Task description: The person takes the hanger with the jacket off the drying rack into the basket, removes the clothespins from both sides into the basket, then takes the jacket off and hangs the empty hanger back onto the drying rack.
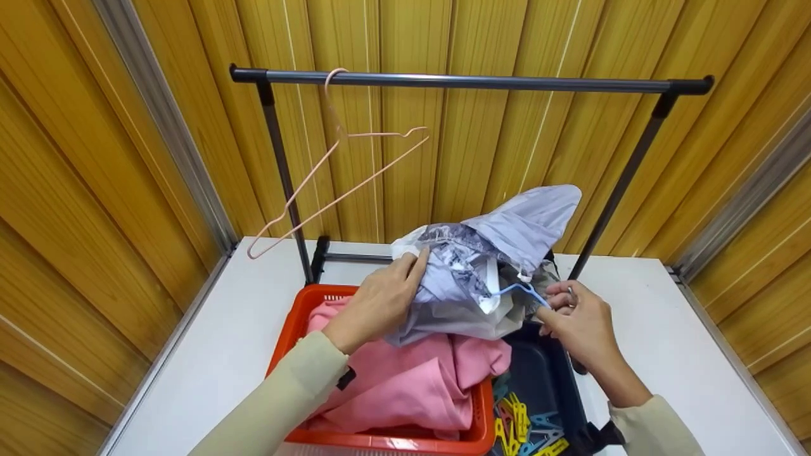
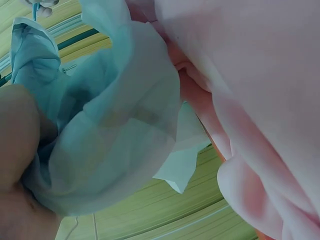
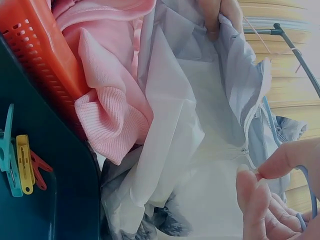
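My left hand [image 1: 383,301] grips a thin, pale lavender jacket [image 1: 532,221], which hangs bunched above the basket. A zip edge shows on the jacket [image 3: 200,100] in the right wrist view. Part of a blue hanger [image 1: 521,288] pokes out at the jacket's neck; the rest is hidden by cloth. With fingertips together, my right hand [image 1: 583,323] holds the blue hanger by its hook end. In the left wrist view the jacket [image 2: 120,130] covers most of the left fingers.
A red basket [image 1: 285,345] holds pink clothing [image 1: 405,380]. Beside it, a dark tray [image 1: 538,361] contains several coloured clothes pegs [image 1: 521,418]. Behind stands a rack with a horizontal bar [image 1: 494,82], from which a pink hanger [image 1: 342,199] hangs at the left. Wood-patterned walls [image 1: 95,190] surround the white table [image 1: 215,329].
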`<state>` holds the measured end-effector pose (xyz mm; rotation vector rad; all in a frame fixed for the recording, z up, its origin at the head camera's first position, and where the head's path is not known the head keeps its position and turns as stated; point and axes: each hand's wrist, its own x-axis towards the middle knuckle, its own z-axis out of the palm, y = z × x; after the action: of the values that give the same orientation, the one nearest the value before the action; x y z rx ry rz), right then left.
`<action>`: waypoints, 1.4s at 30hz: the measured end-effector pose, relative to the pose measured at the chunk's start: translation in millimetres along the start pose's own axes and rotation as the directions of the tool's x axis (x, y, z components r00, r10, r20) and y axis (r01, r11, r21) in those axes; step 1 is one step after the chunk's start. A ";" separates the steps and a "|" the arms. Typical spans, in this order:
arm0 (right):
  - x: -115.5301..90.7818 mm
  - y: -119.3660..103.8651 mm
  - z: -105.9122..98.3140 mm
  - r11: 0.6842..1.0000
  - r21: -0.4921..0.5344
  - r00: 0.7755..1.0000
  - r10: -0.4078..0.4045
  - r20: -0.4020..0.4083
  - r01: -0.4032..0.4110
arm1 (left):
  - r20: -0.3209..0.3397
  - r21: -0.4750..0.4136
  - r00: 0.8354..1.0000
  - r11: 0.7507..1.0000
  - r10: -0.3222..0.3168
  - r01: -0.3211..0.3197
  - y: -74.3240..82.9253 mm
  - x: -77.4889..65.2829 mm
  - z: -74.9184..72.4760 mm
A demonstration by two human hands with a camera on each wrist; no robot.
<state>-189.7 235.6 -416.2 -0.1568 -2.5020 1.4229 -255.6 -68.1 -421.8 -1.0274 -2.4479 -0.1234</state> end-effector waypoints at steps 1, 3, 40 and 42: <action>0.4 0.0 0.1 1.000 0.001 1.000 0.000 0.000 0.000 | -0.003 0.010 1.000 1.000 -0.002 0.002 -0.3 0.2 1.3; 1.3 0.0 -0.1 1.000 -0.003 1.000 -0.003 0.000 0.003 | 0.002 0.014 1.000 1.000 -0.013 0.013 -0.6 0.3 2.5; 16.3 18.5 -40.0 0.998 -0.047 0.999 -0.032 0.000 0.032 | 0.098 -0.321 0.988 0.935 -0.123 0.148 -33.1 -16.3 8.8; 17.0 20.1 -42.1 0.998 -0.058 0.999 -0.034 0.002 0.034 | 0.094 -0.299 0.987 0.942 -0.129 0.151 -34.9 -17.4 10.8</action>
<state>-195.1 284.6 -410.0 -0.1240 -2.5362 1.3381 -273.6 -101.5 -435.9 -0.9946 -2.6231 -0.5370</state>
